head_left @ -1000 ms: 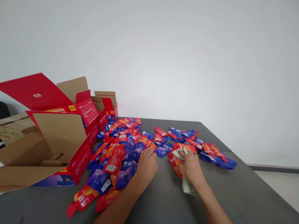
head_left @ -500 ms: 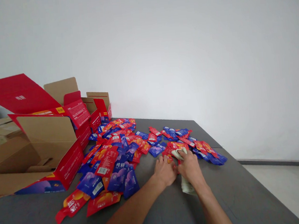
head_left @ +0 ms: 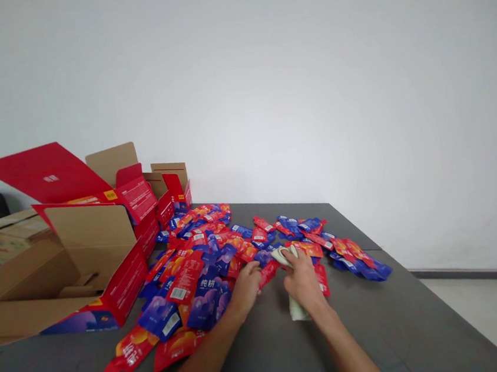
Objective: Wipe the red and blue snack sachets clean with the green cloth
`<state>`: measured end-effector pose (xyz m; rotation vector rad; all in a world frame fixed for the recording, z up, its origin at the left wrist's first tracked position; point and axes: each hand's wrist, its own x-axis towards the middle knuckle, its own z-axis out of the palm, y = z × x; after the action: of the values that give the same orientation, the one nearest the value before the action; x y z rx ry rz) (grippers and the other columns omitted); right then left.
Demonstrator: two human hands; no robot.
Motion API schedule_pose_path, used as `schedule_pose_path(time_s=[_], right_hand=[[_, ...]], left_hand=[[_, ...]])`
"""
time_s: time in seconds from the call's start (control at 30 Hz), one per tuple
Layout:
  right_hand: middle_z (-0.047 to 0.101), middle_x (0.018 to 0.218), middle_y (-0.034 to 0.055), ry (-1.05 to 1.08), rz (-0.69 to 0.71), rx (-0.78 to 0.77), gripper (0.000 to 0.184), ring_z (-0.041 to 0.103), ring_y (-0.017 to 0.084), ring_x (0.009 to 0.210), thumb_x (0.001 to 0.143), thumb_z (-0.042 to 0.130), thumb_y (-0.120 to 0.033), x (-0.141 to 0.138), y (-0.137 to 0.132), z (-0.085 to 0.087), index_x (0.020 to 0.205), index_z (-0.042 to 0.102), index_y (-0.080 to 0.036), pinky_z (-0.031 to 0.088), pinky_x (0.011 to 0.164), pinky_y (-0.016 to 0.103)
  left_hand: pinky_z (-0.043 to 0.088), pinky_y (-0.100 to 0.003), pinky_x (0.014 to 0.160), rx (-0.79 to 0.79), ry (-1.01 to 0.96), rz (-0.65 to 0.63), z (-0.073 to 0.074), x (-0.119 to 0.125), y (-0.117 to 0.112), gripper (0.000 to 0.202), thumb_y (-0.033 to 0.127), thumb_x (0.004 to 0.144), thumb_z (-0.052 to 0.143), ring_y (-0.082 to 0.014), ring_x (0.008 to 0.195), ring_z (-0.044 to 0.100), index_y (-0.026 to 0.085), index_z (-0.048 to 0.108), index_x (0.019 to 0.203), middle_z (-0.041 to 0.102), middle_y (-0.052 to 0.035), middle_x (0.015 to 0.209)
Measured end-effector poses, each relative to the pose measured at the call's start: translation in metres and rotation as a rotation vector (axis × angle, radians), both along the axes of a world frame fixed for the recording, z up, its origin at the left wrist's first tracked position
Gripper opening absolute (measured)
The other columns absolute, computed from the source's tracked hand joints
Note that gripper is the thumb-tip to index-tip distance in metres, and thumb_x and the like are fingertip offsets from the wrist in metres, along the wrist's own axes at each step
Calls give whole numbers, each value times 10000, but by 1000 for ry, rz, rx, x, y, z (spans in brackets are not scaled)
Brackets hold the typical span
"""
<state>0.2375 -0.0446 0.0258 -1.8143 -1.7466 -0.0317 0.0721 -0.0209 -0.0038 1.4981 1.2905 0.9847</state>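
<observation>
My right hand (head_left: 303, 279) is closed round a pale, crumpled cloth (head_left: 298, 311), which sticks out above the fingers and hangs below the palm. Just left of it, my left hand (head_left: 245, 288) pinches the end of a red pouch (head_left: 267, 273) whose other end points toward the cloth. Another red pouch (head_left: 323, 280) lies flat on the table, right of my right hand and partly hidden by it. Beyond both hands is an orange-and-red pouch (head_left: 307, 248). A large heap of red and blue pouches (head_left: 208, 284) spreads to the left of my left hand.
Open red cartons (head_left: 123, 279) with brown insides line the left side of the grey table (head_left: 266, 356). Behind them sits a brown cardboard box (head_left: 17, 231). More blue and red pouches (head_left: 358, 260) lie at the right, near the table edge. A white wall stands behind.
My left hand has moved left, away from my right hand, with a red pouch now at its fingers. The cloth has shifted slightly left with my right hand. The view has tilted a little.
</observation>
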Motion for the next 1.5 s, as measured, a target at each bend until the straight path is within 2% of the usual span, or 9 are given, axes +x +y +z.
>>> schedule_pose_path(time_s=[0.13, 0.23, 0.4, 0.5, 0.67, 0.77, 0.9, 1.1, 1.5], right_hand=[[534, 1330, 149, 71, 85, 150, 582, 512, 285, 1190, 759, 449, -11, -11, -3, -14, 1289, 635, -163, 420, 1048, 434], [519, 1343, 141, 84, 158, 239, 571, 485, 280, 1225, 783, 431, -13, -16, -9, -19, 1296, 620, -178, 426, 1053, 467], [485, 1405, 113, 40, 154, 283, 609, 443, 282, 1239, 751, 449, 11, -22, -17, -12, 1298, 614, -199, 446, 1035, 485], [493, 1429, 68, -37, 224, 245, 664, 438, 291, 1223, 686, 465, 46, -32, -25, -7, 1255, 649, -244, 474, 1001, 482], [521, 1422, -3, -158, 434, 163, 724, 458, 289, 1150, 637, 478, 64, -59, -42, -3, 1219, 668, -323, 517, 940, 463], [538, 1399, -3, -162, 481, 166, 737, 468, 279, 1128, 632, 477, 67, -68, -46, -2, 1231, 660, -321, 528, 934, 447], [499, 1429, 27, -127, 337, 232, 746, 442, 302, 1175, 608, 478, 75, -59, -40, -2, 1230, 660, -295, 516, 954, 478], [457, 1446, 90, -71, 97, 310, 692, 419, 308, 1218, 682, 462, 48, -31, -28, -5, 1301, 614, -221, 437, 1019, 538], [515, 1425, 8, -101, 510, 118, 791, 491, 262, 1114, 598, 473, 64, -69, -49, -1, 1275, 629, -313, 526, 928, 428]], left_hand=[[499, -315, 665, -313, -736, -87, 4, -21, 4, 565, 217, 687, 510, -206, 802, 627, 147, 592, 1242, 692, -108, 1014], [511, -347, 715, -370, -968, -273, 3, -28, 3, 586, 144, 621, 532, -221, 851, 637, 155, 615, 1201, 691, -118, 1059], [506, -351, 777, -328, -1038, -356, -6, -24, 2, 601, 28, 466, 491, -203, 828, 638, 172, 627, 1033, 697, -78, 976], [500, -325, 805, -315, -1131, -374, -3, -23, 2, 663, 24, 439, 477, -192, 863, 639, 164, 631, 1069, 696, -72, 990], [504, -265, 721, -434, -1234, -332, 14, -28, 2, 303, 218, 804, 579, -156, 761, 639, 134, 661, 1083, 695, -62, 877], [496, -239, 648, -463, -1231, -248, 15, -26, 3, 276, 372, 903, 590, -133, 685, 630, 149, 676, 1042, 691, -33, 814], [515, -232, 732, -484, -1179, -122, 6, -16, 0, 211, 326, 884, 658, -137, 775, 668, 135, 697, 965, 724, -51, 895], [522, -361, 865, -374, -1044, -249, 2, -9, -13, 388, 459, 900, 614, -233, 974, 675, 177, 689, 1155, 724, -91, 1101], [512, -254, 757, -292, -1195, -134, 8, -25, 10, 342, 258, 853, 657, -150, 798, 674, 168, 663, 1182, 732, -45, 976]])
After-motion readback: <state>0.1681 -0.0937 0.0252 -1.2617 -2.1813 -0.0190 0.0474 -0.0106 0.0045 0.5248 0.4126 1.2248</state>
